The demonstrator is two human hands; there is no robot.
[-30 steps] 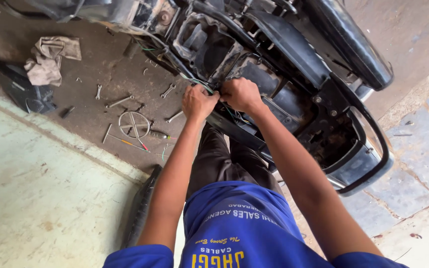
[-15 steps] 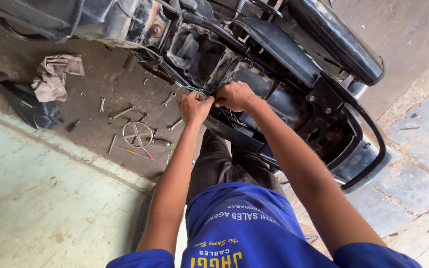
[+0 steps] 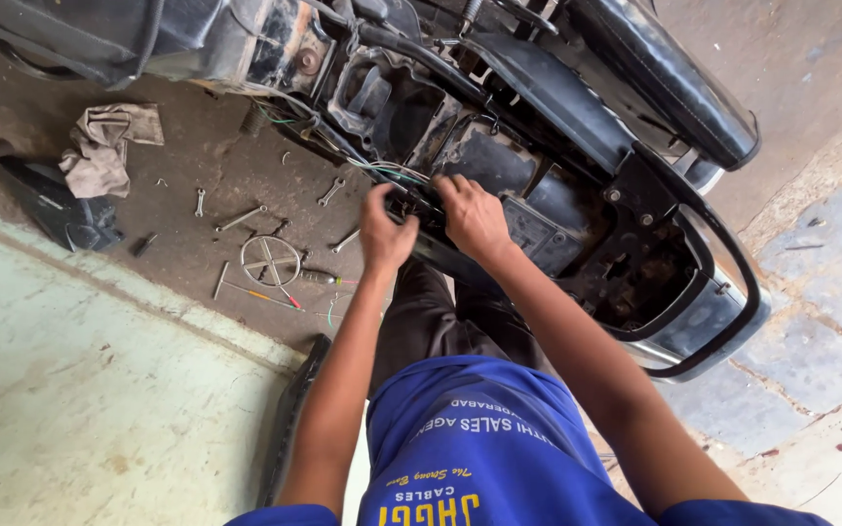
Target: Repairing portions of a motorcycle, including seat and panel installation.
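Rag [image 3: 104, 146]: far left on the floor.
Spanners [image 3: 242, 218]: scattered right of it.
Left hand [image 3: 385, 234]: pinching the wire bundle [image 3: 387, 173], apparently.
Right hand [image 3: 472, 216]: fingers curled on the motorcycle frame [image 3: 577, 219], grip unclear.

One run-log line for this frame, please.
left hand: on wires | right hand: on frame beside them | floor: spanners, rag | view: head

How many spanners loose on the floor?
About 4: small spanner near the rag, long spanner, spanner by the wires, spanner beside the left hand. More may be hidden.
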